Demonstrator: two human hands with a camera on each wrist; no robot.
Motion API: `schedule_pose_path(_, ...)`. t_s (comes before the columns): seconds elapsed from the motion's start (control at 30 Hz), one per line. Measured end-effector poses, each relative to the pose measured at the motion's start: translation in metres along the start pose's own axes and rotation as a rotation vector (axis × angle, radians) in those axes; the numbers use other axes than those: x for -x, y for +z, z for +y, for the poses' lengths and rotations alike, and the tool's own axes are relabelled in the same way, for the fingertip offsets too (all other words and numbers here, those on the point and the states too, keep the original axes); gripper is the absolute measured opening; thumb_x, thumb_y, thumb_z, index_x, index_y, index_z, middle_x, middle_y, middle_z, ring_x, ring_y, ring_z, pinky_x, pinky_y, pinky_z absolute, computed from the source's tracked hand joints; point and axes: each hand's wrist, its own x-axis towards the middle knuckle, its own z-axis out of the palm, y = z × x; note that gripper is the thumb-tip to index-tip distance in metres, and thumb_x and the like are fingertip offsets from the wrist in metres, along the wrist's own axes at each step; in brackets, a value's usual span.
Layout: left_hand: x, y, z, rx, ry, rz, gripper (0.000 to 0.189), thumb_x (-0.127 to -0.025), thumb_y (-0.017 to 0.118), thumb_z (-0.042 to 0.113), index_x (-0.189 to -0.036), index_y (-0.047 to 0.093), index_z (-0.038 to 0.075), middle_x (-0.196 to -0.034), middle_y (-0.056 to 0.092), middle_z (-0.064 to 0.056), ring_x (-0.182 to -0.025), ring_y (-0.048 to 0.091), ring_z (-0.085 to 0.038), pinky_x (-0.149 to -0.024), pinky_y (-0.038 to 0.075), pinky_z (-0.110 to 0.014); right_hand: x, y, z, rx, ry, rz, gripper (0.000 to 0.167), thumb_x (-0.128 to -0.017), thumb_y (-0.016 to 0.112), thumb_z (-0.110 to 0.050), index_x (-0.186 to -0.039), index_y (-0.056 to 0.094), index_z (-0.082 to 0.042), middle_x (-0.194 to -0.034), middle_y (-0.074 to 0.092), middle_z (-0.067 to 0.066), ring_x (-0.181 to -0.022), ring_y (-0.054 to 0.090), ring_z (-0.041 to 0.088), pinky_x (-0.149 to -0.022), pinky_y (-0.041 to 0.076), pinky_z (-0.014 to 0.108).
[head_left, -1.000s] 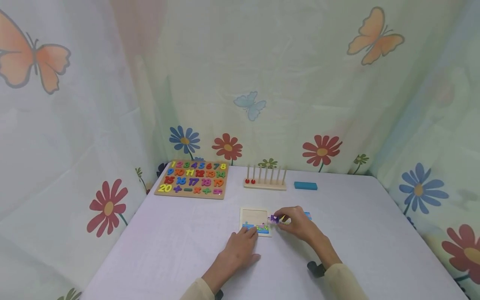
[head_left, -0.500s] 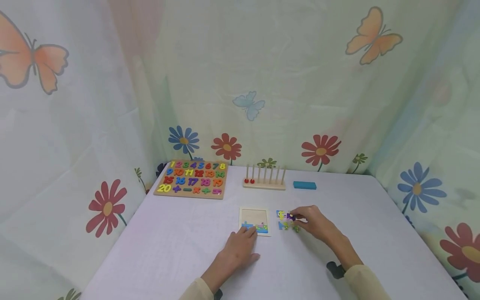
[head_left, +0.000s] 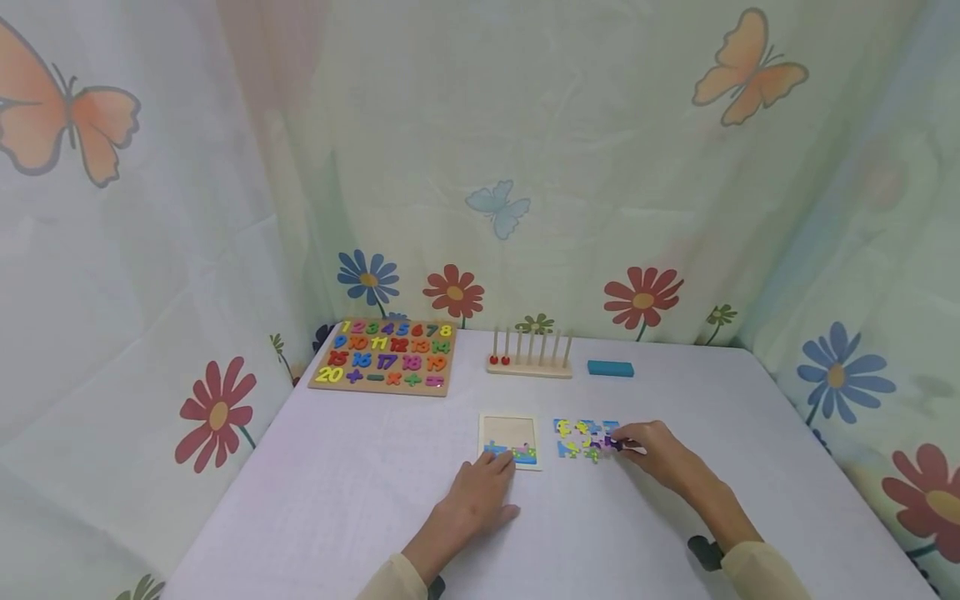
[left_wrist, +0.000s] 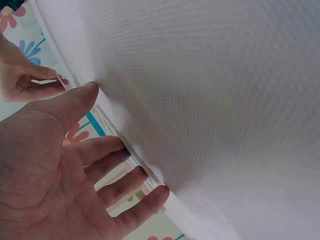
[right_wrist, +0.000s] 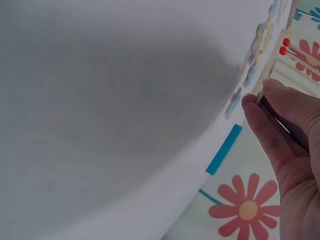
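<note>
A small square wooden jigsaw tray lies flat on the white cloth, with blue, green and pink pieces fitted along its near side. On the tray's near edge rest the fingertips of my left hand, its fingers extended. To the right of the tray, several loose jigsaw pieces in yellow, blue, green and purple lie close together. My right hand pinches a purple jigsaw piece at the right end of this group. In the right wrist view only the piece's thin edge shows between thumb and finger.
Behind the tray stands a wooden peg counter with red beads. A blue block lies to its right. The number board sits at the back left. A flowered curtain hangs behind and beside the table.
My right hand has moved right with the purple jigsaw piece, from beside the tray to the right end of the loose pieces, uncovering them. My left hand has stayed on the tray.
</note>
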Motion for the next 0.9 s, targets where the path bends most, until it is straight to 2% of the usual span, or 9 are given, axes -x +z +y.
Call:
schedule_pose_path(0.27,-0.0007,-0.0002,0.0001,-0.017,0.001,0.0,0.067,-0.099,0.075,0.051,-0.152,0.062,0.013,-0.16,0.057,0.001,-0.144,0.055,-0.021,-0.107,0.058,-0.042,0.0048,0.0021,0.0074,0.055,0.002,-0.024,0.028,-0.084,0.084,0.011,-0.11,0.079,0.003,-0.107,0.08,0.015,-0.098,0.077,0.03,-0.086,0.066,0.044)
schedule_pose_path(0.63,-0.0005,0.0006,0.0014,0.005,-0.005,-0.002,0.067,-0.099,0.076,0.051,-0.152,0.062,0.013,-0.16,0.057,0.001,-0.145,0.054,-0.022,-0.108,0.058,-0.045,0.0061,0.0034,0.0057,0.161,0.09,-0.049,0.026,-0.085,0.085,0.008,-0.109,0.08,-0.001,-0.105,0.079,0.012,-0.103,0.076,0.033,-0.091,0.064,0.048)
schedule_pose_path(0.9,0.0002,-0.0005,0.0014,0.016,-0.008,-0.003,0.067,-0.098,0.077,0.05,-0.152,0.062,0.011,-0.16,0.056,-0.001,-0.145,0.054,-0.023,-0.108,0.057,-0.046,0.0091,0.0064,0.0074,0.146,0.109,-0.029,0.023,-0.085,0.084,0.01,-0.105,0.081,-0.002,-0.101,0.078,0.01,-0.102,0.075,0.033,-0.091,0.064,0.049)
